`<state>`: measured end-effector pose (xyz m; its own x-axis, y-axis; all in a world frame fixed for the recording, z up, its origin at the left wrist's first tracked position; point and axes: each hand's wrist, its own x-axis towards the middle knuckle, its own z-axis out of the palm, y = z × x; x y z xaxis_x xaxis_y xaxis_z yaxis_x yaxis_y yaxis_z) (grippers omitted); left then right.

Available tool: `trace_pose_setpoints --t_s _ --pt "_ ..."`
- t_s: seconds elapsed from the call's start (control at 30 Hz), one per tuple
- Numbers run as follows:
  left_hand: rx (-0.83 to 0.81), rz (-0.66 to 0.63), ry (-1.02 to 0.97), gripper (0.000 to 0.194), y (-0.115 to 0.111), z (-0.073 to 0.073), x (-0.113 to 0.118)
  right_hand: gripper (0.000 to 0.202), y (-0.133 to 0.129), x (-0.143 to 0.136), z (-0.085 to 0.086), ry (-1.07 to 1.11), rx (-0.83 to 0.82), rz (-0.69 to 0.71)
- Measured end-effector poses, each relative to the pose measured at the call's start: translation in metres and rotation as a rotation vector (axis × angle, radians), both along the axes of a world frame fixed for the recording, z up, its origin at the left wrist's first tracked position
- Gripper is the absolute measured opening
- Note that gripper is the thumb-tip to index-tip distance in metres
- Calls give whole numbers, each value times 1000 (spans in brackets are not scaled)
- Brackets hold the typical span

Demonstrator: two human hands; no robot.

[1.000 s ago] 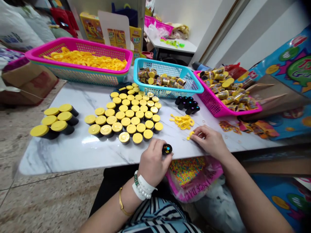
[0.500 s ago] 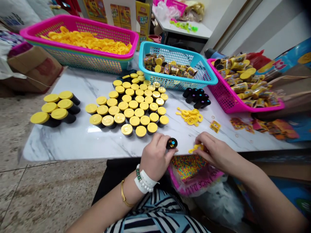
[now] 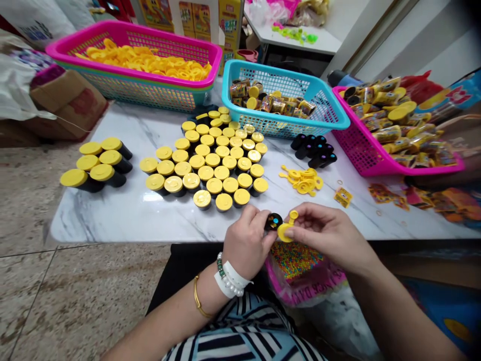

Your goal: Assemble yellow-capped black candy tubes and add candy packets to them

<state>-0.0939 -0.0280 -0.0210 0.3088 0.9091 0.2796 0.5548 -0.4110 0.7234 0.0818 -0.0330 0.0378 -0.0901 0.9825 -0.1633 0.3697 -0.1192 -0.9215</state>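
My left hand (image 3: 250, 240) is closed around a small black cup (image 3: 273, 221), whose end with a blue spot faces up. Close to its right, my right hand (image 3: 325, 233) pinches a yellow plastic lid (image 3: 287, 230) with a small round tab. The lid is beside the cup's rim; whether they touch I cannot tell. Below both hands, a bag of colourful candy beads (image 3: 296, 261) lies open in a pink container. Several loose yellow lids (image 3: 302, 180) lie in a pile beyond my right hand, and several black cups without lids (image 3: 313, 149) stand behind them.
Yellow-capped black cups (image 3: 212, 160) crowd the table's middle, with a smaller group (image 3: 101, 163) at left. Behind stand a pink basket of yellow lids (image 3: 135, 32) and a blue basket of wrapped cups (image 3: 293, 70). Another pink basket (image 3: 356, 150) is at right, near a small yellow packet (image 3: 342, 197).
My right hand has lifted the yellow lid and brought it left to the black cup, turning its flat round part into view. My left hand still holds the cup. The view has shifted slightly.
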Motion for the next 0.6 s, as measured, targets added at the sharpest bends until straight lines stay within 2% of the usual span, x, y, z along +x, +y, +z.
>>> trace_pose_setpoints --t_s 0.07,0.2,0.33,0.47,0.6 --pt "-9 -12 -8 25 0 0 0 25 4 -10 -5 102 -65 -38" --pt "-31 -17 -14 22 1 0 0 26 10 -17 -16 150 -35 -164" --pt "-81 -40 -7 17 1 1 -1 28 8 -19 -27 268 -107 -251" --pt "-107 -58 6 15 1 2 -1 27 5 -20 -35 347 -129 -272" --pt "-112 -62 13 17 3 3 -2 26 3 -24 -32 298 -96 -265"
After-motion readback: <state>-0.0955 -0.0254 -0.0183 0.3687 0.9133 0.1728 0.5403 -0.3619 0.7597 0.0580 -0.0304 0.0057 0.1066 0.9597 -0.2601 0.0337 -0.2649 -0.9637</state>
